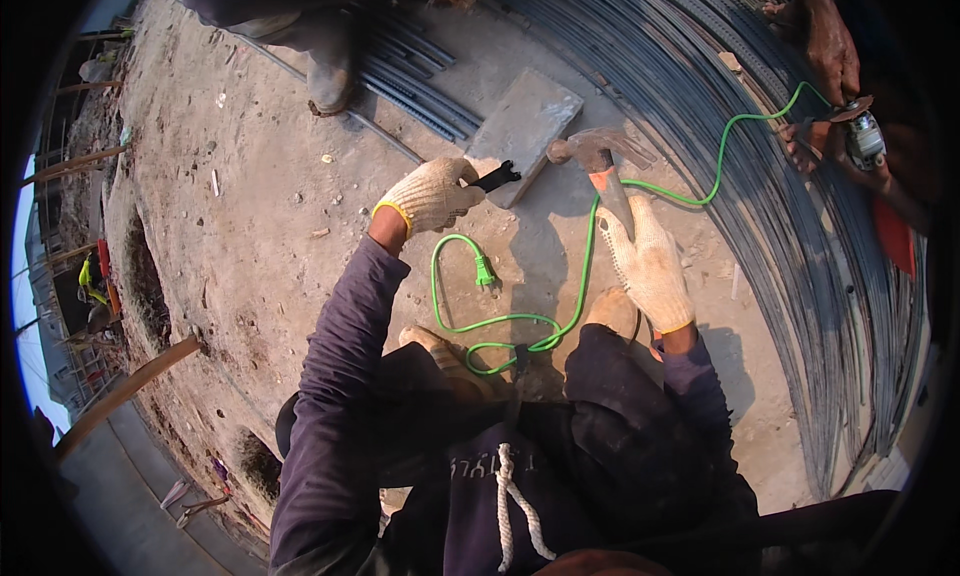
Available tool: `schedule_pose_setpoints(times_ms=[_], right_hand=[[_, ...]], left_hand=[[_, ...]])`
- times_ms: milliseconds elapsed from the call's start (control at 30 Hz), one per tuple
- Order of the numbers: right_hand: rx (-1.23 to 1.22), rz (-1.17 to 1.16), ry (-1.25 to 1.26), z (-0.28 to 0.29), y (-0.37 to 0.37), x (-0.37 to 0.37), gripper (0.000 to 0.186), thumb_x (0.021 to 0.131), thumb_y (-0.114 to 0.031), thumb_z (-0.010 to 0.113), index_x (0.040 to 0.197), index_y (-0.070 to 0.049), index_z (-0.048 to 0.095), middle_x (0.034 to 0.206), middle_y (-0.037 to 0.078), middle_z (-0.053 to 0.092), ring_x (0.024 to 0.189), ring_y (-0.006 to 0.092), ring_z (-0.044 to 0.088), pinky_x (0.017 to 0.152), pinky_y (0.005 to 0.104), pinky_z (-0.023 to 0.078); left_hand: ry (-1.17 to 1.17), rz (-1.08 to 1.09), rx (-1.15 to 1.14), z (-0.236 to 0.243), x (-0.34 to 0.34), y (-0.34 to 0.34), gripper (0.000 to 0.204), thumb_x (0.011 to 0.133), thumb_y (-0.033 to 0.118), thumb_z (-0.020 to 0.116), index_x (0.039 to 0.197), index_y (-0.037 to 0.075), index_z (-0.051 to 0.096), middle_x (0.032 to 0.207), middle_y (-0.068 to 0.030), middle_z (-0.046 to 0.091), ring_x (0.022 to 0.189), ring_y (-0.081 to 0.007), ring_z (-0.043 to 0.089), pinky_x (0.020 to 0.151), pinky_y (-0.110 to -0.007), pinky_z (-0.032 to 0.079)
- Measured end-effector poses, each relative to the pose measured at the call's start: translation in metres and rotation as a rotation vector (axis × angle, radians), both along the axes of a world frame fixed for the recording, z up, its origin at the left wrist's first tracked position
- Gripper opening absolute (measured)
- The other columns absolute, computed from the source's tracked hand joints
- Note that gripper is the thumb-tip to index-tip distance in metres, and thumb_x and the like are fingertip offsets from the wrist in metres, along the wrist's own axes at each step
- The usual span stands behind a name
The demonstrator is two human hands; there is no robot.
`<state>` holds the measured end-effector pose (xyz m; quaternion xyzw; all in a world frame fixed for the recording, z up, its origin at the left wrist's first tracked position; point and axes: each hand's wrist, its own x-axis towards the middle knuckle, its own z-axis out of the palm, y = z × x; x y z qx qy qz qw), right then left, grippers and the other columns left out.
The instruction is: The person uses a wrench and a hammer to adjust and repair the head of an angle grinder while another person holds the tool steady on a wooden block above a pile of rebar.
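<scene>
A short black piece with a notched end (497,177) is gripped in the closed fingers of the left hand (428,196), which is covered by a cream knitted glove with a yellow cuff edge. The piece is seen against the near corner of a flat grey rectangular concrete slab (530,106); whether the slab is touched cannot be told. A claw hammer with a brown-grey metal head and an orange-banded handle (604,176) is gripped by the right hand (648,261), gloved alike, with the handle enclosed. The hammer's striking end is held just beside the slab's right edge.

By the slab's left edge, short dark ribbed metal bars (415,101) are laid on the dusty grey-brown ground (270,166). Beyond its right edge, a broad bundle of long grey metal bars (690,96) is spread. A bright green cable (585,276) with a green plug (485,272) is looped between the feet and run past the hammer toward a silver-grey power tool (865,141), held by another person's bare hands (832,51).
</scene>
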<state>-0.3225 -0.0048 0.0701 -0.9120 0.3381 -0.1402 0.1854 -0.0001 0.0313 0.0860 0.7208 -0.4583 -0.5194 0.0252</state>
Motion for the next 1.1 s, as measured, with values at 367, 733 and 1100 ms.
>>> schedule_pose_setpoints(times_ms=[367, 733, 1100], right_hand=[[-0.022, 0.105, -0.024, 0.000, -0.011, 0.026, 0.032, 0.091, -0.018, 0.069, 0.119, -0.003, 0.062, 0.109, 0.025, 0.066, 0.084, 0.0377, 0.070, 0.062, 0.0441, 0.056], [0.111, 0.002, 0.113, -0.027, -0.018, 0.028, 0.036, 0.100, -0.027, 0.061, 0.118, 0.004, 0.060, 0.083, 0.022, 0.069, 0.072, 0.0373, 0.069, 0.059, 0.0458, 0.054], [1.195, -0.879, -0.081, -0.105, 0.103, -0.189, 0.042, 0.102, -0.037, 0.057, 0.118, 0.002, 0.058, 0.065, 0.016, 0.059, 0.062, 0.0297, 0.066, 0.060, 0.0433, 0.053]], left_hand=[[-0.361, -0.336, -0.189, -0.018, 0.001, -0.024, 0.031, 0.086, 0.026, 0.059, 0.093, 0.000, 0.073, 0.089, -0.0249, 0.069, 0.084, -0.0445, 0.066, 0.072, -0.046, 0.054], [-0.216, -0.283, -0.206, -0.019, 0.011, -0.021, 0.037, 0.091, 0.028, 0.058, 0.103, -0.004, 0.071, 0.075, -0.0125, 0.065, 0.060, -0.0219, 0.060, 0.059, -0.035, 0.049], [0.962, 0.476, -0.164, -0.055, -0.030, 0.006, 0.037, 0.101, 0.026, 0.064, 0.124, -0.003, 0.063, 0.094, -0.0084, 0.069, 0.085, -0.0167, 0.065, 0.078, -0.030, 0.053]])
